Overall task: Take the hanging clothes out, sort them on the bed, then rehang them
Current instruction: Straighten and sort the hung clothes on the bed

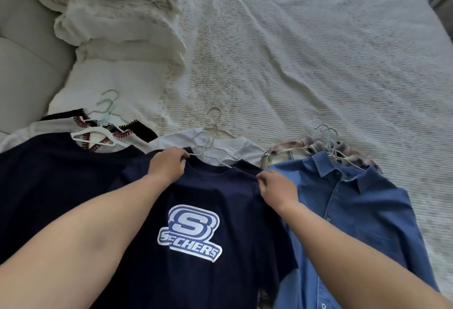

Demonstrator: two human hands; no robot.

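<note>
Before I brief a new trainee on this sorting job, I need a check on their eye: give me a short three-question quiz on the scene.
1. True or false: the denim shirt lies right of the navy tee.
2. What does the left hand grip?
A. a pillow
B. the navy tee's collar
C. the denim shirt
3. How many piles of clothes lie on the bed?

Key: 1 true. 2 B. 3 three; the right hand pinches the tee's shoulder.

A home bedroom: a wide bed [306, 58] with a textured white cover, folded bedding [117, 21] stacked at its head, hangered shirts [348, 200] along its near edge.
</note>
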